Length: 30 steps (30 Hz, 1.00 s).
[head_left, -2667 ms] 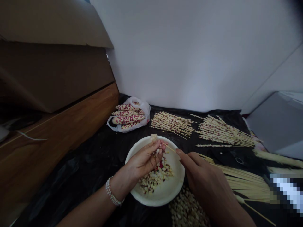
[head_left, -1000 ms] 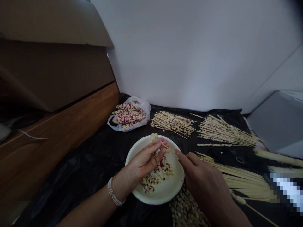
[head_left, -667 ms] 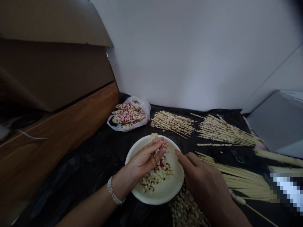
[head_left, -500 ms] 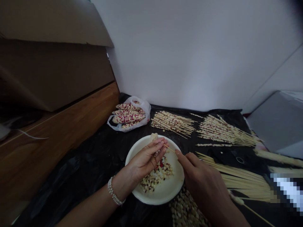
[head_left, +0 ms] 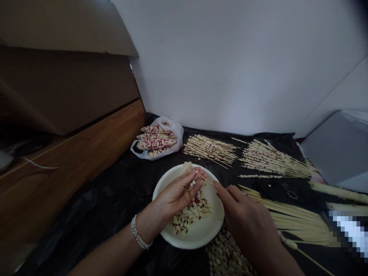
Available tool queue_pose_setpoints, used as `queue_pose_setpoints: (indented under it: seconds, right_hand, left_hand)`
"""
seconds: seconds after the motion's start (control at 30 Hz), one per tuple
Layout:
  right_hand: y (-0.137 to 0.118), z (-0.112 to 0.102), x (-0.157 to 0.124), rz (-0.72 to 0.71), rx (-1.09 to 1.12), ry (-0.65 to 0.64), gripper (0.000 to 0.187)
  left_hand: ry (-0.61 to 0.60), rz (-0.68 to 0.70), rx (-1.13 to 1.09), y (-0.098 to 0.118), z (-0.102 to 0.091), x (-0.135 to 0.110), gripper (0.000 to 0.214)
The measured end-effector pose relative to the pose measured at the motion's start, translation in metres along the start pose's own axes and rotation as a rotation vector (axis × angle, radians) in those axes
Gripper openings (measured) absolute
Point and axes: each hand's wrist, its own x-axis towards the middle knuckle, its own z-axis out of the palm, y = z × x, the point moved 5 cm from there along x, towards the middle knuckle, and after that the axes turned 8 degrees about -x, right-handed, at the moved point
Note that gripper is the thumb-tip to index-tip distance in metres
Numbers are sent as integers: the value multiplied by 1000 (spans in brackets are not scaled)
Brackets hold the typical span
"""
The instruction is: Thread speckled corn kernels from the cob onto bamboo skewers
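Pinching the skewer [head_left: 207,179] in my right hand [head_left: 244,209], I'd push gently, straight into the apparent kernel [head_left: 197,172] my left hand [head_left: 176,196] pinches.

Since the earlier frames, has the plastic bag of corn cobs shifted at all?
No. Judged against the wooden board and the white wall, the plastic bag shows no visible shift either way.

No lettering, number or sign can be read anywhere.
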Motion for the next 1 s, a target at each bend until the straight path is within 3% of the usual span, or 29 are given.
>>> queue_pose_setpoints:
  seconds: [0.57,1.0]
  right_hand:
    - [-3,1,-2,1,16,-44,50]
    - [-5,1,-3,7,-9,5,46]
  left_hand:
    - [-37,18,163,0,-3,1,11]
    - [-27,57,172,-4,-4,2,8]
